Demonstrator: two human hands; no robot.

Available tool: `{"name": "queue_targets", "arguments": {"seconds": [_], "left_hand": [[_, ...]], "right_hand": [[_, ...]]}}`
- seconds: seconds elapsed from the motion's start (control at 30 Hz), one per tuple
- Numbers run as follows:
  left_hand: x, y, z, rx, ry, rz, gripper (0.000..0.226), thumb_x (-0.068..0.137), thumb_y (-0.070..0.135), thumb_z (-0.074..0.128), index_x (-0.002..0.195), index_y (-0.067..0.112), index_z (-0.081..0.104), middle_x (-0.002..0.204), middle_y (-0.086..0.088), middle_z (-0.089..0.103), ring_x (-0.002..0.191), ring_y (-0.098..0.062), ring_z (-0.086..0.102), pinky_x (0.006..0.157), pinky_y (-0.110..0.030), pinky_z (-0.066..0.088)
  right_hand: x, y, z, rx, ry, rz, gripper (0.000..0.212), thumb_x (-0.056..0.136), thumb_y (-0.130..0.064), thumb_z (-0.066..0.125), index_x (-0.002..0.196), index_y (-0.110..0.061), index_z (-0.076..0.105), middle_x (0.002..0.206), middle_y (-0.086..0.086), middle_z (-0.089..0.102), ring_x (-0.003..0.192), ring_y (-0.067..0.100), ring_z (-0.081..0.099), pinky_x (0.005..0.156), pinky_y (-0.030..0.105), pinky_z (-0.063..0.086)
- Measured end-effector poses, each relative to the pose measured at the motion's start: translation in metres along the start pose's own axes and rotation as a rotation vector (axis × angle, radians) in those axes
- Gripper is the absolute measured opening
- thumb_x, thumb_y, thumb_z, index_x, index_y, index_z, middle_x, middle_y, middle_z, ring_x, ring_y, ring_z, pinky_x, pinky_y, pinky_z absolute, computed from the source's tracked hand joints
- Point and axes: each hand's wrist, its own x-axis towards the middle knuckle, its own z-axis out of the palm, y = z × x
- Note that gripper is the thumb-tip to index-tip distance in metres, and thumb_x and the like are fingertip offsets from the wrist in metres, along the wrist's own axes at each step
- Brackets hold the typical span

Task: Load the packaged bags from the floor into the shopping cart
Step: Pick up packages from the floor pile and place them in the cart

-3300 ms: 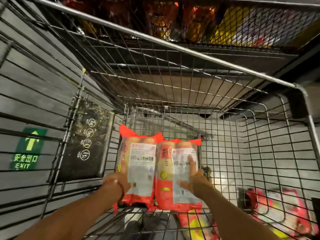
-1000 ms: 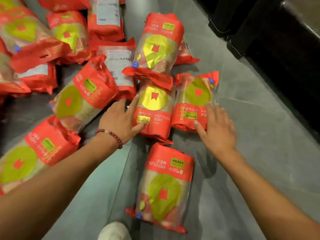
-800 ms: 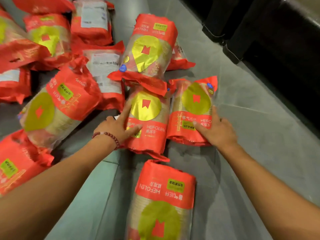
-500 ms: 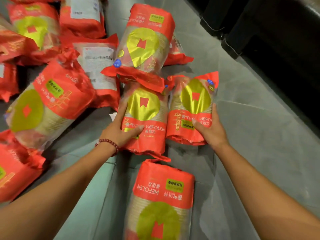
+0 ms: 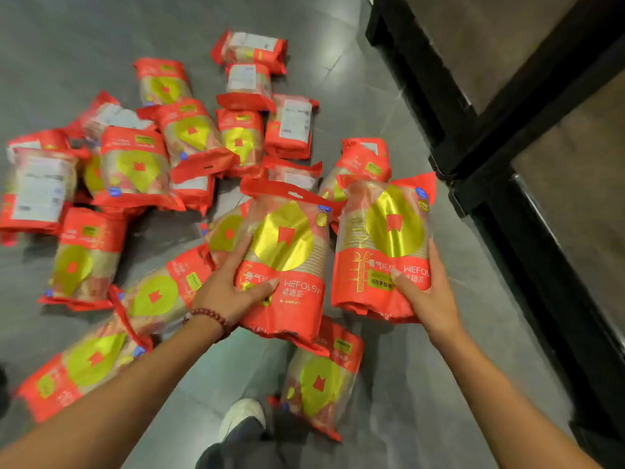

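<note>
Head view: left hand (image 5: 233, 292) grips 1 bag (image 5: 287, 265), right hand (image 5: 426, 296) grips another bag (image 5: 382, 252), above the floor (image 5: 389, 401) pile (image 5: 142, 170), frame centre.

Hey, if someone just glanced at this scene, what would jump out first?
Two red bags with gold circles, raised side by side at centre: the left hand grips the left bag, the right hand the right bag. Behind and to the left, a heap of matching bags litters the grey floor.
</note>
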Motion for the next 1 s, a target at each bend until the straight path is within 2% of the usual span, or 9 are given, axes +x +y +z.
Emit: {"name": "queue_targets", "arguments": {"seconds": [0.13, 0.23, 0.37, 0.43, 0.53, 0.67, 0.8, 0.9, 1.0], "left_hand": [[-0.078, 0.079, -0.114, -0.167, 0.214, 0.017, 0.096, 0.047, 0.070, 0.064, 0.134, 0.060, 0.025, 0.116, 0.020, 0.052, 0.105, -0.010, 0.056, 0.088, -0.029, 0.045], [-0.138, 0.137, -0.209, -0.188, 0.415, 0.066, 0.092, 0.047, 0.069, 0.065, 0.130, 0.062, 0.026, 0.125, 0.019, 0.049, 0.110, -0.009, 0.054, 0.093, -0.029, 0.044], [-0.232, 0.188, -0.336, -0.191, 0.644, 0.085, 0.093, 0.051, 0.074, 0.064, 0.132, 0.065, 0.019, 0.129, 0.010, 0.053, 0.115, -0.019, 0.056, 0.095, -0.046, 0.048], [-0.283, 0.207, -0.390, -0.220, 0.766, 0.101, 0.096, 0.051, 0.071, 0.064, 0.136, 0.058, 0.023, 0.124, 0.013, 0.052, 0.112, -0.017, 0.057, 0.095, -0.042, 0.048], [-0.361, 0.221, -0.457, -0.267, 0.966, 0.106, 0.102, 0.048, 0.067, 0.063, 0.141, 0.047, 0.025, 0.124, 0.014, 0.050, 0.107, -0.011, 0.055, 0.088, -0.028, 0.044], [-0.464, 0.204, -0.526, -0.229, 1.184, 0.051, 0.102, 0.048, 0.070, 0.061, 0.140, 0.052, 0.022, 0.124, 0.015, 0.049, 0.107, -0.007, 0.052, 0.086, -0.025, 0.039], [-0.563, 0.152, -0.577, -0.191, 1.348, -0.036, 0.098, 0.051, 0.070, 0.062, 0.138, 0.057, 0.019, 0.121, 0.011, 0.053, 0.108, -0.015, 0.056, 0.093, -0.036, 0.046], [-0.629, 0.099, -0.600, -0.187, 1.459, -0.155, 0.099, 0.051, 0.071, 0.060, 0.139, 0.055, 0.019, 0.121, 0.008, 0.057, 0.107, -0.016, 0.059, 0.090, -0.034, 0.046], [-0.679, 0.044, -0.606, -0.217, 1.525, -0.274, 0.098, 0.053, 0.074, 0.060, 0.138, 0.059, 0.013, 0.116, 0.008, 0.060, 0.104, -0.019, 0.061, 0.090, -0.041, 0.049]], "right_hand": [[-0.044, -0.148, 0.012, -0.036, -0.119, -0.144, 0.095, 0.066, -0.057, 0.071, 0.147, -0.041, 0.023, 0.137, -0.007, 0.052, 0.116, 0.012, 0.059, 0.097, 0.048, 0.050], [-0.084, -0.262, 0.029, -0.081, -0.206, -0.306, 0.100, 0.062, -0.063, 0.068, 0.147, -0.042, 0.021, 0.142, -0.011, 0.044, 0.122, 0.014, 0.053, 0.103, 0.044, 0.045], [-0.151, -0.407, 0.065, -0.080, -0.319, -0.484, 0.093, 0.074, -0.039, 0.077, 0.149, -0.033, 0.023, 0.123, -0.025, 0.044, 0.112, 0.007, 0.050, 0.099, 0.029, 0.042], [-0.189, -0.470, 0.089, -0.072, -0.389, -0.575, 0.094, 0.072, -0.038, 0.075, 0.149, -0.029, 0.023, 0.128, -0.019, 0.043, 0.112, 0.007, 0.049, 0.096, 0.025, 0.040], [-0.250, -0.543, 0.133, -0.065, -0.525, -0.671, 0.095, 0.067, -0.046, 0.069, 0.149, -0.031, 0.024, 0.125, -0.010, 0.048, 0.109, 0.013, 0.055, 0.093, 0.029, 0.044], [-0.342, -0.601, 0.207, -0.074, -0.706, -0.812, 0.095, 0.069, -0.053, 0.070, 0.149, -0.031, 0.024, 0.127, -0.013, 0.044, 0.112, 0.009, 0.050, 0.092, 0.023, 0.037], [-0.434, -0.628, 0.298, -0.110, -0.883, -0.884, 0.105, 0.056, -0.069, 0.061, 0.148, -0.035, 0.024, 0.128, -0.007, 0.051, 0.112, 0.015, 0.055, 0.099, 0.036, 0.045], [-0.504, -0.626, 0.370, -0.099, -1.051, -0.901, 0.113, 0.050, -0.080, 0.065, 0.147, -0.041, 0.023, 0.134, -0.003, 0.052, 0.115, 0.020, 0.058, 0.099, 0.047, 0.047], [-0.573, -0.605, 0.430, -0.091, -1.233, -0.886, 0.093, 0.066, -0.062, 0.073, 0.145, -0.041, 0.028, 0.118, -0.020, 0.057, 0.101, -0.001, 0.062, 0.090, 0.033, 0.054]]}}
